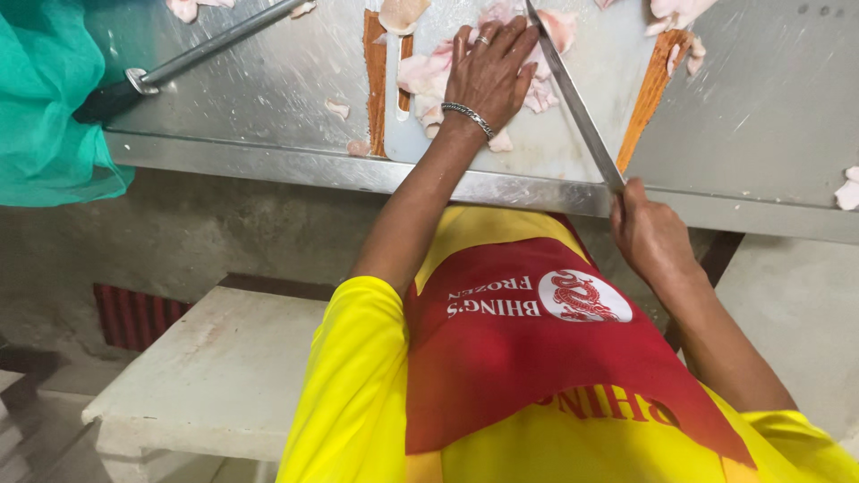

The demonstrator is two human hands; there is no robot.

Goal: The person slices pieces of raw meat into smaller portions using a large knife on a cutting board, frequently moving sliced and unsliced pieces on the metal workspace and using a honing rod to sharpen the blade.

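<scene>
My left hand (490, 73), with a ring and a metal bracelet, lies flat on a pale pink piece of raw meat (428, 72) and presses it onto a white cutting board (546, 143). My right hand (651, 234) grips the handle of a long thin knife (573, 98) just past the table's near edge. The blade runs diagonally up across the board and passes right beside my left fingertips. More pale meat pieces (557, 27) lie under and around the blade.
The board rests on a steel table (268, 89) with scattered meat scraps (337, 109). A sharpening steel with a black handle (170, 70) lies at the back left, beside a green net (45, 98). Below the table stands a concrete bench (215, 376).
</scene>
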